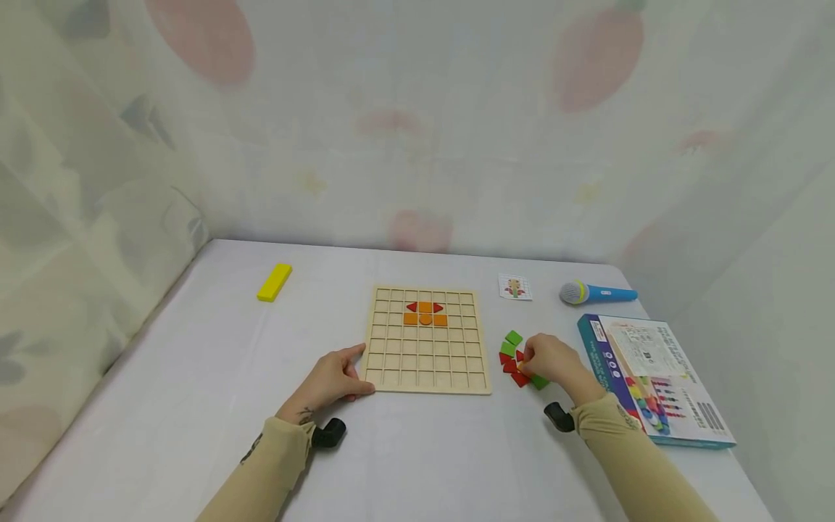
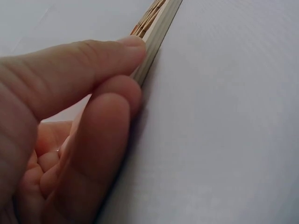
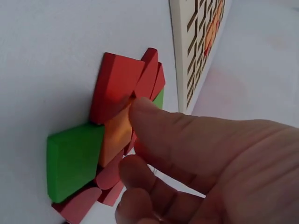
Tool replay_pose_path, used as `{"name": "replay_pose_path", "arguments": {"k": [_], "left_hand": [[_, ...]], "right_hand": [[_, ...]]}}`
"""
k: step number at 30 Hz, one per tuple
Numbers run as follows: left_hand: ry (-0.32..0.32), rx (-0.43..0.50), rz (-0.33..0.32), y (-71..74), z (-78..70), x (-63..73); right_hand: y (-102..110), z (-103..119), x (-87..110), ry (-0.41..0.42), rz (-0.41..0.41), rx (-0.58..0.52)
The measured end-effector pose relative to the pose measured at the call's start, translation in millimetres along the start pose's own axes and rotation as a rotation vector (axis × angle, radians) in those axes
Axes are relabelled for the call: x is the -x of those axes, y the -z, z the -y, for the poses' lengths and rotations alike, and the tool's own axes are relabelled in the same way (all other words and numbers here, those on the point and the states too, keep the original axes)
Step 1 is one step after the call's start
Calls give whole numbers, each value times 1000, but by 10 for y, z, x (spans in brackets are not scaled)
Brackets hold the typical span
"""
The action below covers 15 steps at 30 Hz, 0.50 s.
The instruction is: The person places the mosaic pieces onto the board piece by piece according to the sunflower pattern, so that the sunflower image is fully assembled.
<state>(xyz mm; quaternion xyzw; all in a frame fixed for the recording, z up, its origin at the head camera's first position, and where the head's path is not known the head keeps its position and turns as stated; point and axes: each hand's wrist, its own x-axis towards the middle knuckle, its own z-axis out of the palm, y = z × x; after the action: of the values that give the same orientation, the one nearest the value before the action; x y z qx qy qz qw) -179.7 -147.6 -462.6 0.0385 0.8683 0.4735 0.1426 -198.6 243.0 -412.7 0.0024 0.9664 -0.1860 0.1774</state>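
Observation:
A square wooden grid board (image 1: 404,362) lies flat on the table. Set in its upper cells are several orange squares (image 1: 425,307), red triangles (image 1: 412,307) and a rounded orange piece. My left hand (image 1: 335,375) holds the board's near left corner, with the thumb on its edge (image 2: 156,51) in the left wrist view. Right of the board, my right hand (image 1: 551,359) reaches into a small pile of tiles. In the right wrist view its thumb and fingers pinch at an orange tile (image 3: 115,139). Red tiles (image 3: 119,84) and a green tile (image 3: 74,161) lie around it; the fingers hide part of the pile.
A pattern card (image 1: 515,287) lies behind the pile. Farther right are a blue toy microphone (image 1: 607,293) and a flat printed box (image 1: 659,377). A yellow block (image 1: 275,282) lies at the back left. Curtains (image 1: 417,145) hang behind the table.

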Motion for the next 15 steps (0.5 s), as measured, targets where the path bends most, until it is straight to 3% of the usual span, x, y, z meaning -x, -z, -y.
{"name": "replay_pose_path", "arguments": {"k": [15], "left_hand": [[3,11,-8,-2,-19,26]], "right_hand": [[18,35,-14,-26,33,45]]}}
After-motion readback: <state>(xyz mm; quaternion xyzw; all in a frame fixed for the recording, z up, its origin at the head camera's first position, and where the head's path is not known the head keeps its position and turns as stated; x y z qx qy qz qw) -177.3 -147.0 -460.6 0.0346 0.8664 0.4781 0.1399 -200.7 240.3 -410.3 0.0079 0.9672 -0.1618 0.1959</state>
